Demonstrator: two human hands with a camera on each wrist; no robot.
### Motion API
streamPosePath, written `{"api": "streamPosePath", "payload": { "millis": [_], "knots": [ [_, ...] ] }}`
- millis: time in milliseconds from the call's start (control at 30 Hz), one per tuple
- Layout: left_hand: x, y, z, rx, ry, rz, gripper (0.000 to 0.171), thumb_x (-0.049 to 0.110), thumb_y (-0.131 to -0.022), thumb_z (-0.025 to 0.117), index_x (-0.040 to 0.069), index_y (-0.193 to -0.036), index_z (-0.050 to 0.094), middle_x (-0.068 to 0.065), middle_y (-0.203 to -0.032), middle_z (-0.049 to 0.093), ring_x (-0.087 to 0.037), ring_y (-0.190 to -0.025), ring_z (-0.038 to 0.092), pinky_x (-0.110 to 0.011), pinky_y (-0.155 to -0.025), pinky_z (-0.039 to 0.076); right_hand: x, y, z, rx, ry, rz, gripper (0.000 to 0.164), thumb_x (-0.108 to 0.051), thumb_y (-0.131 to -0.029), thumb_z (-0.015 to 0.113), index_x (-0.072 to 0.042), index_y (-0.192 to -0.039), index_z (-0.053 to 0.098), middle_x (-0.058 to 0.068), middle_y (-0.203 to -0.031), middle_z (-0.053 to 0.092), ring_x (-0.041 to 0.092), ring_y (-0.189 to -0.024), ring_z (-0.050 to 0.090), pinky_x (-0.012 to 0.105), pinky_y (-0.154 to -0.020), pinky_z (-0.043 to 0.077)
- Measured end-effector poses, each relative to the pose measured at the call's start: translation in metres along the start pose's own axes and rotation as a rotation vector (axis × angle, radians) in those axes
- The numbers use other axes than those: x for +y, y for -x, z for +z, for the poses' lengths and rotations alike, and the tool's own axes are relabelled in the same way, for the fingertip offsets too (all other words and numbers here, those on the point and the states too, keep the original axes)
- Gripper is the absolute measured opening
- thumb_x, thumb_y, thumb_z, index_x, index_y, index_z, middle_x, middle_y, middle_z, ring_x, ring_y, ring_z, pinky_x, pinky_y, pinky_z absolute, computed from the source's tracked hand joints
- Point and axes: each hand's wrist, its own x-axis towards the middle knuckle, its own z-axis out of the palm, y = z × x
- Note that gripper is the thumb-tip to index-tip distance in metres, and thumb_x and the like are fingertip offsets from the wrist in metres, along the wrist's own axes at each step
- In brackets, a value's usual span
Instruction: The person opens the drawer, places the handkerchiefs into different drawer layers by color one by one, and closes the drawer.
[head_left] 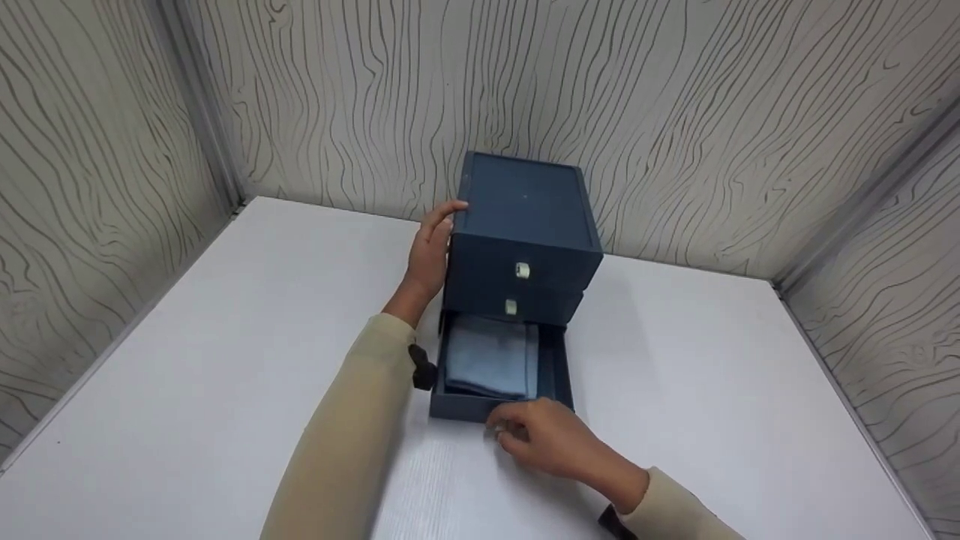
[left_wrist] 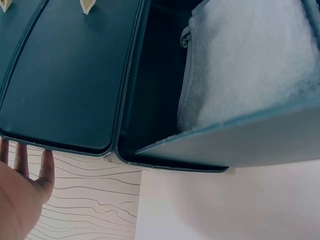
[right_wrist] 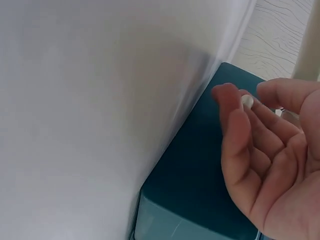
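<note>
A dark blue drawer cabinet [head_left: 525, 199] stands on the table with its bottom drawer [head_left: 457, 407] pulled out. Folded in that drawer lies a grey-blue cloth [head_left: 487, 356], which also shows in the left wrist view as fuzzy cloth [left_wrist: 250, 60]. My left hand [head_left: 430, 255] rests along the cabinet's left side, fingertips at its top edge. In the left wrist view, extended fingers [left_wrist: 47, 170] touch the cabinet wall. At the drawer front, my right hand [head_left: 551, 439] has its fingers curled around the small white knob [right_wrist: 247, 101], with the thumb close by.
Two upper drawers with pale knobs, the top knob [head_left: 523, 271] and the middle knob [head_left: 511, 307], sit closed above. Behind the cabinet rises a wood-grain patterned wall [head_left: 420, 97]. The white table [head_left: 712, 390] spreads to both sides, with further panels at left and right.
</note>
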Motion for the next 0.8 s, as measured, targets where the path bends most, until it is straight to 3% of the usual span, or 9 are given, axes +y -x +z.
{"api": "streamPosePath", "payload": {
  "millis": [400,800],
  "knots": [
    [-0.002,0.001,-0.001,-0.019,0.006,0.052,0.04,0.022,-0.105,0.029,0.006,-0.134,0.051,-0.016,-0.151,0.034,-0.026,-0.142,0.03,-0.05,-0.105,0.037,0.009,-0.012,-0.002,0.043,0.018,-0.026,0.018,-0.01,-0.088,0.061,-0.021,-0.094,0.075,-0.01,-0.088,0.072,-0.001,-0.071,0.056,0.022,-0.066,0.048],
    [-0.001,0.0,-0.001,-0.024,0.018,0.028,0.039,0.022,-0.105,0.029,0.007,-0.134,0.051,-0.015,-0.153,0.032,-0.026,-0.142,0.031,-0.052,-0.102,0.038,0.012,-0.018,-0.005,0.027,-0.032,-0.024,0.022,-0.005,-0.085,0.06,-0.021,-0.089,0.074,-0.011,-0.083,0.07,0.0,-0.067,0.052,0.02,-0.062,0.045]
  ]
}}
